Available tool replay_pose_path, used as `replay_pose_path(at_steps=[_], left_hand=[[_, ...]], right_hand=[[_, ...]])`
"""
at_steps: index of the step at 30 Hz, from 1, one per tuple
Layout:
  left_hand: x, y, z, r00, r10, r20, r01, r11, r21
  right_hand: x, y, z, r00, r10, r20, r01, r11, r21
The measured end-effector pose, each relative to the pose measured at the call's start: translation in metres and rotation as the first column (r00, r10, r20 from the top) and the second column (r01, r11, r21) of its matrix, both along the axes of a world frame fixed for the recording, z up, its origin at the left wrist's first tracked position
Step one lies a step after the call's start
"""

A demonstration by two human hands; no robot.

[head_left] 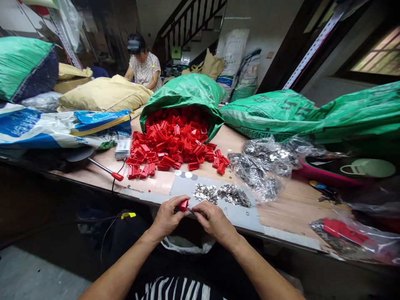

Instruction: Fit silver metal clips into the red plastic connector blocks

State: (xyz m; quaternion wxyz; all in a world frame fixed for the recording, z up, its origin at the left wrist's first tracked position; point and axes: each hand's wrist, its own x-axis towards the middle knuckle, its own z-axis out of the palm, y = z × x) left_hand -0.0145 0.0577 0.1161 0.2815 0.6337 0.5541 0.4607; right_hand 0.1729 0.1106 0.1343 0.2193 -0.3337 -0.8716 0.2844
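Note:
My left hand (167,216) is closed on a small red plastic housing (184,205), held just over the table's front edge. My right hand (215,221) pinches a thin dark metal piece (190,211) whose tip meets the housing; its exact kind is hidden by the fingers. Beyond my hands, on a grey sheet (178,187), lie a pile of shiny metal pieces (205,193) and a darker metal pile (235,195). Farther back, a heap of similar red housings (175,141) spills from the mouth of a green woven sack (190,89).
Plastic bags of metal parts (259,171) lie to the right, beside a pink-rimmed container (331,171). A red-tipped lever (106,169) juts out at left. More sacks (103,93) line the back, where a person (145,66) sits. At lower right rests another bag (353,237).

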Motion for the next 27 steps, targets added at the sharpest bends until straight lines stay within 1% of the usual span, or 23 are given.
replay_pose_path(at_steps=[3,8,15,19,22,24,25,26,27], left_hand=[[-0.001,0.001,0.001,1.000,-0.006,0.013,0.007,1.000,-0.013],[-0.002,0.003,0.001,0.999,-0.025,0.041,0.026,1.000,-0.015],[-0.002,0.004,-0.003,0.997,-0.020,0.077,0.021,1.000,-0.013],[-0.002,0.000,0.000,0.997,-0.005,0.078,0.004,1.000,0.002],[-0.001,-0.006,0.005,0.996,0.036,0.077,-0.037,0.999,0.017],[0.001,-0.012,0.010,0.988,0.071,0.138,-0.072,0.997,0.004],[0.003,-0.014,0.014,0.975,0.087,0.206,-0.085,0.996,-0.021],[0.005,-0.017,0.018,0.947,0.105,0.303,-0.091,0.994,-0.058],[0.008,-0.019,0.023,0.897,0.121,0.425,-0.084,0.991,-0.104]], right_hand=[[-0.001,-0.003,0.001,0.999,-0.015,0.039,0.014,1.000,0.014],[-0.008,-0.013,0.008,0.990,-0.063,0.126,0.058,0.997,0.045],[-0.025,-0.023,0.012,0.962,-0.185,0.200,0.174,0.982,0.073],[-0.020,-0.022,0.016,0.968,-0.141,0.209,0.137,0.990,0.034],[-0.009,-0.022,0.017,0.990,-0.103,0.096,0.103,0.995,0.004],[0.000,-0.022,0.018,0.995,-0.097,-0.008,0.096,0.995,-0.030],[0.004,-0.023,0.019,0.994,-0.096,-0.044,0.093,0.994,-0.063],[0.007,-0.023,0.020,0.994,-0.091,-0.068,0.084,0.991,-0.103],[0.009,-0.024,0.022,0.993,-0.078,-0.084,0.065,0.987,-0.148]])
